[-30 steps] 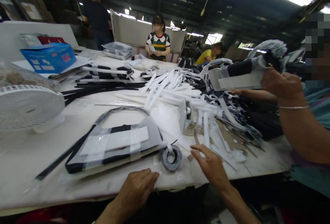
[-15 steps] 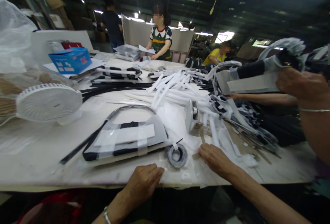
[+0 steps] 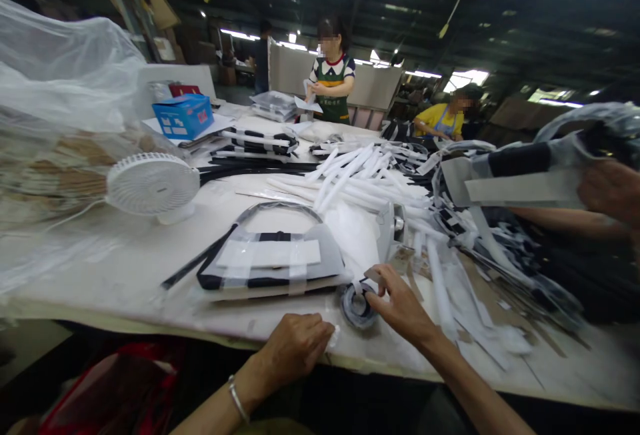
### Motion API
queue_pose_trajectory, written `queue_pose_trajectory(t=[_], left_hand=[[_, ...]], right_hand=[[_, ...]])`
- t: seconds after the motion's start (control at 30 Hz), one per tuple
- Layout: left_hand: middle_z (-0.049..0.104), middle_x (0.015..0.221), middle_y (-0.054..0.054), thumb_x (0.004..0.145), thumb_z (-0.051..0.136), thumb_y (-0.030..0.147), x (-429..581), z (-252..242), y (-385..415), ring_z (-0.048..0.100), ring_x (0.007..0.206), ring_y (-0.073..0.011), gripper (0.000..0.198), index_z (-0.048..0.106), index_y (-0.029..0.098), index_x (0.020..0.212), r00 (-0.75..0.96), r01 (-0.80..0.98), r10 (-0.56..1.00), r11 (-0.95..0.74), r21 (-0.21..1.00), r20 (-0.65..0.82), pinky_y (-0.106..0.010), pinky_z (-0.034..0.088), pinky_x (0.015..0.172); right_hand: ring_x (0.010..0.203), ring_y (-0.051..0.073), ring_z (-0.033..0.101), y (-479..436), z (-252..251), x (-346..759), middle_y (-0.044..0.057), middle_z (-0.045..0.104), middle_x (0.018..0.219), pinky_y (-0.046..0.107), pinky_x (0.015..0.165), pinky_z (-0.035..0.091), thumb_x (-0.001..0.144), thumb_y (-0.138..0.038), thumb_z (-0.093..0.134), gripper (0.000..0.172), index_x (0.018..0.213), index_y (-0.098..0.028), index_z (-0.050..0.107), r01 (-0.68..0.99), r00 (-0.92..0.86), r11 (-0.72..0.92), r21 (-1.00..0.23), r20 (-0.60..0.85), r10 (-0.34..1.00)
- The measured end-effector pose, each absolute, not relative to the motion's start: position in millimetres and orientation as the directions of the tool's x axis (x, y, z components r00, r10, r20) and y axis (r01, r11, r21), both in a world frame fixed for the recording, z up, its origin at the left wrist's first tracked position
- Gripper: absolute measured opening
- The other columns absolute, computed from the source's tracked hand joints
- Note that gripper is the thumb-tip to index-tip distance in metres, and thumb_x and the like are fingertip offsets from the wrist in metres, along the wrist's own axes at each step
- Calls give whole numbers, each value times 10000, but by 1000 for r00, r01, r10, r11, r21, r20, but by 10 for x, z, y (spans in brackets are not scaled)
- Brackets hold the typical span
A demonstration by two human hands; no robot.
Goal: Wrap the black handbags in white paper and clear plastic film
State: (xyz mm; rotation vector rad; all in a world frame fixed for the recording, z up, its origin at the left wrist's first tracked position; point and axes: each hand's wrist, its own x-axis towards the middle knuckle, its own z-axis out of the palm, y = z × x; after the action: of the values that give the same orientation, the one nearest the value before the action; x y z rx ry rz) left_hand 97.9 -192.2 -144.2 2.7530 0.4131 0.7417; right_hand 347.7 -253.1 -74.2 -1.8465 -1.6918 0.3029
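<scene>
My left hand point(image 3: 300, 343) is closed at the table's front edge, with a small white scrap point(image 3: 335, 335) at its fingertips. My right hand point(image 3: 403, 303) has thumb and fingers curled at the upper right edge of a grey coiled strap point(image 3: 353, 316), which has a pale tag band. A small greyish sliver shows between those fingers; I cannot make out what it is. To the left of the coil lies a wrapped handbag point(image 3: 280, 281), black and pale grey, with a white card point(image 3: 270, 253) and clear tape across it. Its looped handle points away from me.
A tape dispenser point(image 3: 389, 229) stands behind the coil, near a heap of white foam tubes point(image 3: 345, 175). On the left are a white fan point(image 3: 153, 185) and a blue box point(image 3: 183, 117). At right, a co-worker's hand point(image 3: 607, 188) holds another wrapped bag point(image 3: 525, 171).
My right hand has moved left from beside the tape dispenser to the coil. My left hand stays near the table edge. The whole view has shifted a little.
</scene>
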Motion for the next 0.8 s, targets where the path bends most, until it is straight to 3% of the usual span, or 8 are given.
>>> queue_pose_trajectory(t=[0.1,0.27,0.37,0.47,0.53,0.63,0.7,0.8], left_hand=[[605,717,4,947,491,204,979,-1418,-1940,565,600,-151,96,568,206,889,849,219,323,-935,278,419,-259,360,502],[634,717,22,911,572,252,924,-1317,-1988,583,600,-129,37,598,227,902,845,217,334,-928,302,418,-244,352,476],[663,751,14,937,552,260,747,-1057,-1960,612,640,-126,96,633,230,978,777,194,393,-893,407,492,-232,398,519],[688,813,-12,971,499,246,422,-706,-1671,641,722,-129,171,667,214,971,619,243,559,-804,543,551,-219,467,653],[709,905,-17,960,519,239,171,-507,-1301,660,837,-141,165,679,212,992,500,346,710,-688,638,495,-222,487,774],[714,1024,-32,927,535,225,-121,-348,-616,660,950,-178,173,687,211,1009,354,669,890,-455,587,287,-259,490,857],[707,1061,-71,905,531,205,-192,-341,-184,664,962,-210,203,687,182,1033,315,740,921,-389,548,228,-301,499,867],[696,1115,-107,876,544,198,-100,-444,323,659,1019,-246,259,673,161,1098,329,771,925,-379,511,189,-346,503,905]], right_hand=[[905,204,658,-2480,-895,3523,60,634,1216,345,827,535,766,-260,594,367,1130,-245,644,854,89,-2,-521,142,986],[965,264,698,-2390,-1199,3770,33,731,1064,410,860,565,786,-311,609,291,1051,-309,728,908,51,10,-420,134,990],[883,286,721,-2408,-1194,3971,47,758,958,424,802,596,749,-376,659,258,976,-313,766,922,14,84,-377,249,968],[803,299,733,-2417,-934,4164,53,770,883,415,713,620,706,-468,685,284,922,-313,786,919,41,94,-382,332,942],[835,301,735,-2337,-650,4204,47,775,928,389,698,622,697,-495,681,307,925,-320,789,911,80,70,-406,342,936],[802,274,734,-2002,-216,4024,26,772,993,359,699,612,710,-498,660,339,975,-324,782,888,122,27,-458,292,949],[750,251,721,-1638,-13,3759,23,768,1008,362,720,598,728,-486,638,364,1017,-309,770,874,99,47,-483,272,957],[856,243,702,-973,101,3261,27,750,1057,370,818,554,760,-404,602,356,1066,-279,734,873,-28,152,-464,263,964]])
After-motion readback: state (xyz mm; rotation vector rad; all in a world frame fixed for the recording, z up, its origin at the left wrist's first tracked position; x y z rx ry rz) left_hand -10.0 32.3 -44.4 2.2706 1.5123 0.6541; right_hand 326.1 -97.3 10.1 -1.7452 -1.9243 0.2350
